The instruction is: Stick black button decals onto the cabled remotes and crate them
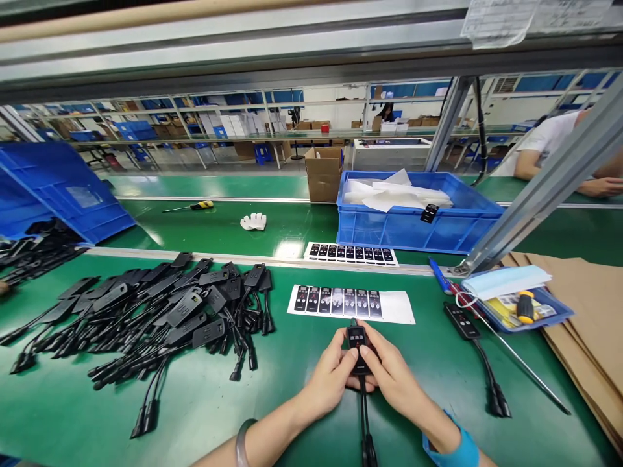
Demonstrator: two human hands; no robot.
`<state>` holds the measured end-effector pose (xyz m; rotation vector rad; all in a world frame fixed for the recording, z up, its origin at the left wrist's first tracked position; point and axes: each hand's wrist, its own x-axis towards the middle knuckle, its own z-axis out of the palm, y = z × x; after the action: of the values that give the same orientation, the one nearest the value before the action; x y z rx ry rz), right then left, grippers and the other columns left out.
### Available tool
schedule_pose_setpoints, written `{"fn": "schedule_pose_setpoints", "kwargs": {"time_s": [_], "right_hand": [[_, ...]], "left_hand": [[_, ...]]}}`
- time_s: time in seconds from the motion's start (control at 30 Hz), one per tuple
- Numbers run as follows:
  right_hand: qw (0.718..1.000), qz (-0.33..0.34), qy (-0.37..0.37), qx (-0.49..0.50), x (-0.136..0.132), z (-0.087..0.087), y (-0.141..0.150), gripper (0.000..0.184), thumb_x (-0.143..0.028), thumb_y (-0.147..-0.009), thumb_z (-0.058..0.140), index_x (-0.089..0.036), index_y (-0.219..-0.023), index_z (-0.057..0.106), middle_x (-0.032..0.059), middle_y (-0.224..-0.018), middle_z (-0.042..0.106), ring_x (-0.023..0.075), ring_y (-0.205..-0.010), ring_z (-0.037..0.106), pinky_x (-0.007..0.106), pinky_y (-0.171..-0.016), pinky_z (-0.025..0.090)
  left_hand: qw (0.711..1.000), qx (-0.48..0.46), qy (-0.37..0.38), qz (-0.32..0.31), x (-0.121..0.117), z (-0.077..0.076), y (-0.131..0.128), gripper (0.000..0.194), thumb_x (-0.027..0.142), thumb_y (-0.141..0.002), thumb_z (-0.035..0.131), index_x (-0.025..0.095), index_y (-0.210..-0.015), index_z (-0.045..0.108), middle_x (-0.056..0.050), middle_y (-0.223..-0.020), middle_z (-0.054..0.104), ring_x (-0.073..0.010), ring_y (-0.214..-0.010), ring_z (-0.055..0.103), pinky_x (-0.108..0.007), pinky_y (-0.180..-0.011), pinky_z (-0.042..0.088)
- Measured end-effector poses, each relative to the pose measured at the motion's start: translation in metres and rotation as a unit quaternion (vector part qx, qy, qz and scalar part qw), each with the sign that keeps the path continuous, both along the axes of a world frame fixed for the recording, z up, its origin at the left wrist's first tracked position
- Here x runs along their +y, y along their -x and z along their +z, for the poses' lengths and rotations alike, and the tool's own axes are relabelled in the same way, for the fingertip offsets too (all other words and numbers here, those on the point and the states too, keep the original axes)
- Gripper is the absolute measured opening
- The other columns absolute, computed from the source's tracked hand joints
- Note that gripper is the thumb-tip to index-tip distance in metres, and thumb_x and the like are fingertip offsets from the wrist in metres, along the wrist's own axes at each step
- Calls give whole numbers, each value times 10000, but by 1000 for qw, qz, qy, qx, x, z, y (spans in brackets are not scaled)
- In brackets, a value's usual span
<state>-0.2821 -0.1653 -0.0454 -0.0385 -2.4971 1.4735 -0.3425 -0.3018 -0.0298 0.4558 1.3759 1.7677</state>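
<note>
Both my hands hold one small black controller (357, 342) with a cable (365, 415) running down toward me, just above the green mat (204, 415). My left hand (331, 376) grips its left side, and its thumb rests on the face. My right hand (392, 376) wraps the right side, fingers closed on it. Just beyond lies a white sticker sheet (350, 303) carrying a row of black labels. A second label sheet (351, 253) lies farther back. A large pile of identical black controllers with cables (160, 311) covers the mat to my left.
One finished-looking controller with cable (474, 344) lies at right beside a shallow blue tray (523, 308) with a screwdriver and mask. Cardboard sheets (588, 324) lie far right. Behind stand a blue crate (418, 214), a cardboard box (324, 172), a white glove (254, 222) and a person's arm (569, 152).
</note>
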Motion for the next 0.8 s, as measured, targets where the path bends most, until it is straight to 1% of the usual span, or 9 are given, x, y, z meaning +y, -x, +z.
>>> {"fn": "schedule_pose_setpoints", "kwargs": {"time_s": [0.17,0.27,0.3,0.4,0.47,0.53,0.6,0.7,0.8], "right_hand": [[993,-24,-113,16,-8,6,0,600,-312,-912,424,-235,-1466,204,117,-1262,518,236,-1149,522,391,-959,479],[974,-73,-212,15,4,6,3,626,-258,-897,403,-178,-1471,166,149,-1243,498,263,-1116,534,402,-919,503],[960,-114,-255,3,12,5,3,600,-233,-892,379,-130,-1457,204,177,-1220,502,284,-1085,548,421,-896,511],[885,-245,-391,-55,45,1,1,517,-130,-845,333,14,-1338,391,255,-1077,539,331,-899,598,468,-759,533],[826,-305,-468,-82,64,2,-2,486,-56,-812,293,68,-1243,480,285,-984,558,352,-839,593,488,-698,518],[785,-336,-516,-72,75,6,-2,480,-26,-799,275,64,-1203,520,306,-994,560,385,-905,562,516,-712,492],[796,-320,-512,-48,75,10,5,467,-46,-814,294,-5,-1206,545,291,-1076,555,390,-962,533,518,-722,477],[872,-237,-428,-26,67,11,27,391,-127,-851,362,-138,-1157,605,196,-1075,585,329,-918,546,451,-711,473],[906,-200,-372,-3,62,4,49,276,-208,-866,441,-183,-1042,653,130,-985,606,277,-887,555,394,-741,470]], "left_hand": [[999,-40,-32,16,0,-1,4,483,493,-883,457,211,-1264,366,-75,-977,641,-198,-840,656,-368,-766,525],[986,162,34,-16,-5,1,15,489,487,-919,357,196,-1310,399,-115,-1055,638,-233,-951,629,-447,-886,488],[957,279,85,-14,-7,2,20,473,461,-916,382,199,-1307,425,-128,-1130,620,-254,-1038,596,-477,-951,448],[799,550,243,3,-12,3,33,472,364,-879,484,214,-1324,436,-135,-1409,432,-318,-1326,347,-573,-1104,237],[730,604,320,-14,-14,2,37,513,348,-872,496,191,-1352,405,-149,-1470,335,-346,-1377,230,-615,-1109,178],[700,614,363,-32,-14,0,36,524,351,-876,494,169,-1359,400,-171,-1472,321,-365,-1377,214,-622,-1099,192],[685,621,379,-36,-13,-2,33,513,351,-878,495,167,-1350,419,-185,-1459,339,-382,-1368,229,-628,-1093,199],[673,631,385,-32,-11,-3,30,495,343,-874,505,178,-1335,440,-189,-1440,369,-392,-1353,263,-644,-1080,205],[672,634,380,-26,-12,-3,30,491,335,-863,523,192,-1326,446,-183,-1428,388,-392,-1340,292,-654,-1067,223]]}}
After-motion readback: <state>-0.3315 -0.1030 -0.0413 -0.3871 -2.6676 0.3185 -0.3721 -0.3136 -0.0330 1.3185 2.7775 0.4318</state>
